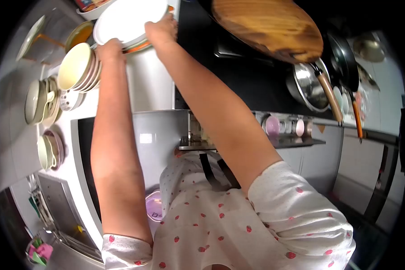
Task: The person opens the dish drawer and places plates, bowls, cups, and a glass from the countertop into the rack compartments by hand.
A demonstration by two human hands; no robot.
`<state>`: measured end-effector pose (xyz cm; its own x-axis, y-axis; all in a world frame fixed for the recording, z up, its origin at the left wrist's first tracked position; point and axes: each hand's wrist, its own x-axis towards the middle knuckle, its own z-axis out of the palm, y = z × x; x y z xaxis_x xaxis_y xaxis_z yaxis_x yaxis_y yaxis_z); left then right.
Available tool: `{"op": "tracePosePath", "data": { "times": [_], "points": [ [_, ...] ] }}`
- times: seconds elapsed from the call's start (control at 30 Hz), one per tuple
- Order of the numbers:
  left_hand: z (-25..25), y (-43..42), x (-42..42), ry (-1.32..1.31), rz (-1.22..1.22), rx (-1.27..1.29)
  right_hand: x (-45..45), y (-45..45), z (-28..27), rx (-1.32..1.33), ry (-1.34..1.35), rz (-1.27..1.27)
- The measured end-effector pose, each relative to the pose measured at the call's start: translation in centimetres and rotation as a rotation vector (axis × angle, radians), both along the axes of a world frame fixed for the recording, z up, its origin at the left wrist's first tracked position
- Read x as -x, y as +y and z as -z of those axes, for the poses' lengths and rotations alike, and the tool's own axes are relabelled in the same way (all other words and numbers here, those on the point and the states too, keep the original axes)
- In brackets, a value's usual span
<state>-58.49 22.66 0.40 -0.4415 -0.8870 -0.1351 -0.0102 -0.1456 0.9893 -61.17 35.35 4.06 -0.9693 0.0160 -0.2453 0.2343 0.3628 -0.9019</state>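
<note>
White and round, the top plate lies straight ahead of me at the far end of both my outstretched forearms, over the white desk. Plates with orange and green at their edges show beneath it, and being round, the stack offers no long axis to line up with. My 2 hands grip it from different parts of the rim: my left hand is closed on the near-left edge, my right hand closed on the right edge, its fingertips partly hidden. Neither hand is clearly nearer, since both touch the stack, so its middle lies beyond and between them. Just left of my left hand, nested cream bowls lean with their openings tilted up and to the left. On my right hand's side, the black stovetop adjoins the desk, with a round wooden board well apart from my fingers.
</note>
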Motion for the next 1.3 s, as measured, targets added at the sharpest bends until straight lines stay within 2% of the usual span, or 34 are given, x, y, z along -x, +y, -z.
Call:
{"op": "tracePosePath", "data": {
  "times": [0.03, 0.07, 0.13, 0.23, 0.43, 0.63, 0.67, 0.7, 0.77, 0.83, 1.0, 1.1, 1.3],
  "points": [
    [0.1, 0.2, -0.1, -0.03, 0.005, 0.053, 0.0, 0.1, -0.8, 0.048, -0.058, -0.041],
    [0.2, 0.4, -0.2, 0.061, 0.028, 0.169, 0.2, 0.1, -1.1, 0.037, -0.032, -0.055],
    [0.0, 0.6, -0.4, 0.172, 0.025, 0.174, 0.4, -0.3, -1.0, 0.003, 0.029, -0.05],
    [-1.7, 2.0, -1.2, 0.084, -0.012, 0.126, 0.4, -0.3, -1.0, -0.034, 0.107, -0.047],
    [-5.7, 4.5, -3.2, 0.176, -0.035, 0.121, -0.5, 0.2, -1.7, 0.067, 0.124, -0.076],
    [-7.1, 7.8, -6.3, 0.42, -0.023, 0.088, -3.4, 3.3, -2.8, 0.381, 0.252, -0.161],
    [-7.0, 8.5, -7.0, 0.465, -0.027, 0.067, -3.8, 3.7, -2.0, 0.523, 0.293, -0.177],
    [-7.1, 9.4, -7.9, 0.464, -0.027, 0.068, -4.3, 4.3, -1.5, 0.665, 0.335, -0.187],
    [-7.3, 11.2, -10.1, 0.508, -0.044, 0.031, -6.2, 6.0, -1.1, 0.649, 0.292, -0.21],
    [-6.8, 12.6, -12.6, 0.473, -0.026, 0.053, -8.2, 7.6, -1.0, 0.805, 0.326, -0.208],
    [-4.6, 15.0, -19.8, 0.494, -0.041, -0.126, -15.4, 12.3, -0.1, 0.759, 0.26, -0.203],
    [-3.0, 16.7, -25.0, 0.445, -0.012, -0.167, -21.6, 15.2, 0.6, 0.514, 0.182, -0.227],
    [1.0, 20.9, -33.1, 0.166, 0.003, -0.232, -30.2, 19.4, 5.9, 0.588, 0.095, -0.171]
  ]
}}
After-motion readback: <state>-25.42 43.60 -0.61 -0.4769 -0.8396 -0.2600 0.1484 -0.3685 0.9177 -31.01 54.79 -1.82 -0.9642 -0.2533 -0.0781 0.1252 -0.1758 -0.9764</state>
